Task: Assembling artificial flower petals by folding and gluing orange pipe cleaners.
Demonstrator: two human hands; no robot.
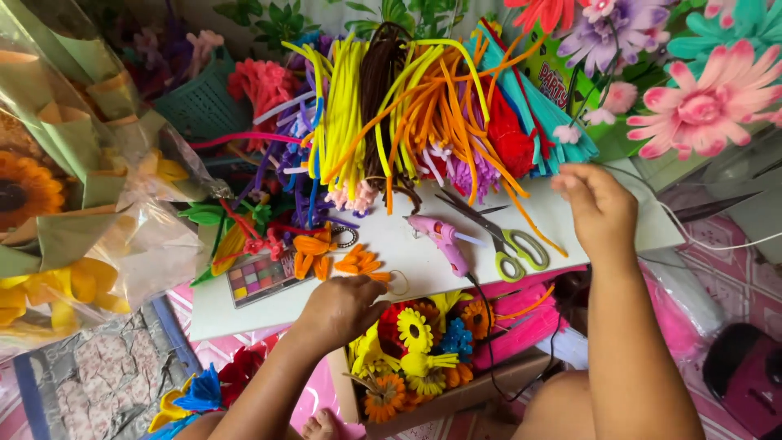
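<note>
My left hand (342,305) rests at the near edge of a white board (407,253), fingers curled, beside small orange petal pieces (358,262); whether it holds anything is hidden. My right hand (596,202) reaches to the far right of the board, fingers curled near the teal pipe cleaners (538,114); its grip is not visible. A pink glue gun (440,238) and green-handled scissors (509,244) lie on the board between my hands. Bundles of yellow, orange, brown and red pipe cleaners (407,106) are heaped at the back.
A cardboard box (456,399) of finished pipe-cleaner flowers sits below the board. A wrapped sunflower bouquet (73,204) fills the left. Large pink and purple craft flowers (700,106) stand at the right. A small colour palette (261,277) lies on the board's left.
</note>
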